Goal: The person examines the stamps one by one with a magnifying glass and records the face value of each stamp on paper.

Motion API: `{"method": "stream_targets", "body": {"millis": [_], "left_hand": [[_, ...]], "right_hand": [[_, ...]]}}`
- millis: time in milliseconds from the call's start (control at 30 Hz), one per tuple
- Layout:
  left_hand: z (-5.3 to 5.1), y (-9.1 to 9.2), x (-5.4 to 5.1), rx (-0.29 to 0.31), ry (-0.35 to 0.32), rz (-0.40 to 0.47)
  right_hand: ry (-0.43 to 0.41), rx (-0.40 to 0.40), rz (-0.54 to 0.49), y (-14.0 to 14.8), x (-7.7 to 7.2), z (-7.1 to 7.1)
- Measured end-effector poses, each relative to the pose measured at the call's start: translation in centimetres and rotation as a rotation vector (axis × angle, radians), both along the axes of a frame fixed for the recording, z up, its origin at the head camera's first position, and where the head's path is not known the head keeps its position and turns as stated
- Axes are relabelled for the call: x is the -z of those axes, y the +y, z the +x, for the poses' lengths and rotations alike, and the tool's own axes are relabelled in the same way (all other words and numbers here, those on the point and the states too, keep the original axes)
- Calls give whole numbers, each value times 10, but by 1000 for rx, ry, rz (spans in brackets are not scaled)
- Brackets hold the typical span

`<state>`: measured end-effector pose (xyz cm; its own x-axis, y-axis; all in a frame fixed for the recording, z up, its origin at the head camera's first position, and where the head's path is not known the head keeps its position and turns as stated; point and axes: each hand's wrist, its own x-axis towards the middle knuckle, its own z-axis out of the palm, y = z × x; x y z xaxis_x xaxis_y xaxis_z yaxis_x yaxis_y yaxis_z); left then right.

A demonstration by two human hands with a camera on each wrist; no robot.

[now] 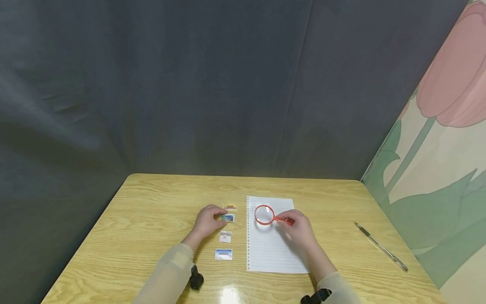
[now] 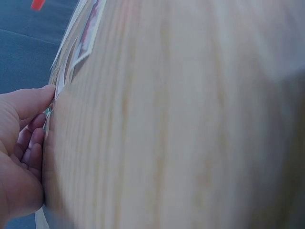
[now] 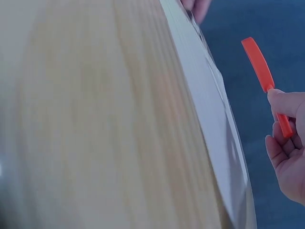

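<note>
**Four stamps (image 1: 225,237) lying in a column; one magnifying glass (image 1: 264,215) hovering**

Progress: by judgement, the laying-out is looking done. Stamps are running in an uneven column, lower centre of the frame, left of one lined sheet (image 1: 271,255). Close viewing is seeming only part-way: the lens is hanging over the sheet's upper part, not over any stamp. Whether the page is bearing writing cannot be told.

Hands, two. Right hand (image 1: 300,230): pinching the magnifying glass by its red handle. Left hand (image 1: 206,221): thumb and finger are bracketing the left end of the second stamp from the top (image 1: 229,218); whether they are pinching it cannot be told.

Surroundings: one pen (image 1: 381,247), lying apart, lower right; one wooden worktop (image 1: 152,211), carrying everything; one dark curtain (image 1: 228,84), filling the upper frame; one tulip-painted wall (image 1: 452,143), right edge.

Obstructions: right hand and forearm are hiding part of the sheet's right side; left fingers are crowding the upper stamps.
</note>
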<state>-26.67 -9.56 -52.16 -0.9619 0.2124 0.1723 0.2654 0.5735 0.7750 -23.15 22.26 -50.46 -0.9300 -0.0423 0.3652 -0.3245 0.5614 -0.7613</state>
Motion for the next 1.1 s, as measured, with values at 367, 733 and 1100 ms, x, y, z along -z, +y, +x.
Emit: {"method": "stream_targets", "body": {"millis": [367, 733, 1100], "left_hand": [[4, -2, -1, 7, -22, 18], [22, 10, -18, 48, 5, 62], [53, 40, -26, 254, 8, 34]], "right_hand": [[-28, 152, 67, 69, -6, 14], [-47, 228, 174, 128, -8, 29], [-132, 272, 208, 152, -7, 36]]}}
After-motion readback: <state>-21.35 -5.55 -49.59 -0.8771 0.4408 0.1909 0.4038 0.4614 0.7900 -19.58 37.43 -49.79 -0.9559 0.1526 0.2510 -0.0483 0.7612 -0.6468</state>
